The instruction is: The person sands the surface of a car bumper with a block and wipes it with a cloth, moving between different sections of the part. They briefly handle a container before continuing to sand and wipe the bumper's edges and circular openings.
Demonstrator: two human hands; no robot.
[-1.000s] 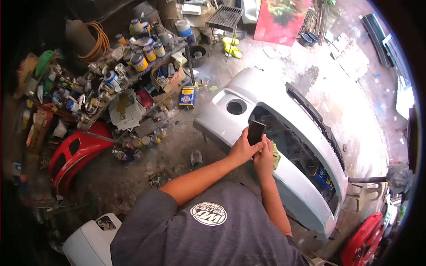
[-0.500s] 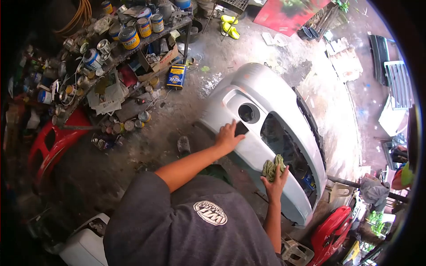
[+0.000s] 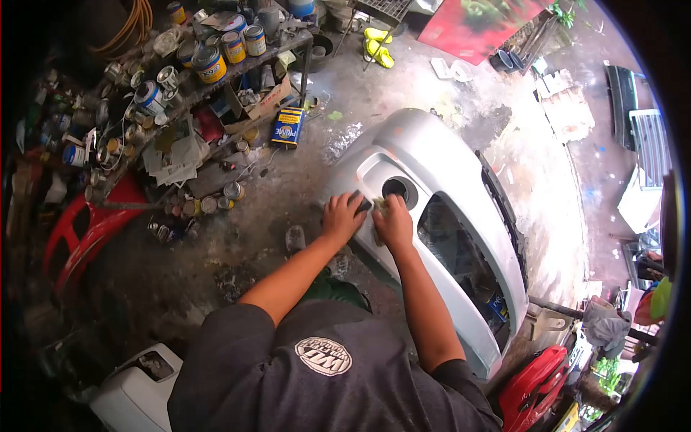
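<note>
Long curved silver-grey bumper [image 3: 421,133] set before left hand [image 3: 342,218] and right hand [image 3: 396,223], coat seemingly mostly even. Crumpled green cloth [image 3: 379,205] bunched in right hand; flat dark block [image 3: 364,204] pinched in left hand, beside cloth. Faint orange marks [image 3: 358,174] left beyond left hand; further progress unclear.

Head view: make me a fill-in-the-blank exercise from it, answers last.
The left hand holds a dark block, the right hand a green ____.
Both are at a pale car ____.
The opening nearest the right hand is ____ in shape.
The clogs on the floor are bright ____.
Missing words: cloth; bumper; round; yellow.
</note>
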